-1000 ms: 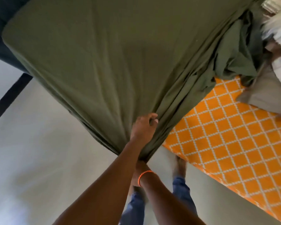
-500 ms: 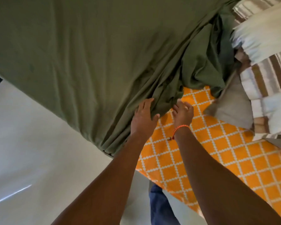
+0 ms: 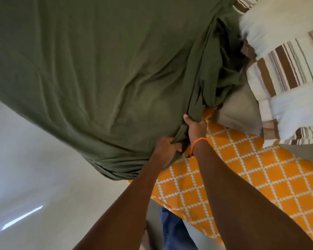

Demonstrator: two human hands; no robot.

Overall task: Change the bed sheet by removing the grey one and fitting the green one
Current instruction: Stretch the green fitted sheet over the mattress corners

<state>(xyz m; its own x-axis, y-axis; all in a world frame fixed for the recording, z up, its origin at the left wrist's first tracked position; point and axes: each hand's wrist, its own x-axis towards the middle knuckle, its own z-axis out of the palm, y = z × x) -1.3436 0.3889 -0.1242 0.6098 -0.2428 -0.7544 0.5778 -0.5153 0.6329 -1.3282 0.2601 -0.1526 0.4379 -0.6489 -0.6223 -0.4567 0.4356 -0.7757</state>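
My left hand [image 3: 167, 147] grips a bunched fold of the green sheet [image 3: 101, 69], fingers curled tight round the cloth. My right hand [image 3: 195, 126], an orange band [image 3: 197, 141] at its wrist, holds the same gathered edge just beside it, toward one o'clock. The sheet lies spread from nine to twelve o'clock over the mattress [image 3: 242, 174], whose orange lattice cover shows bare toward four o'clock. Striped pillows [image 3: 282, 69] lie at two o'clock, touching the heaped cloth.
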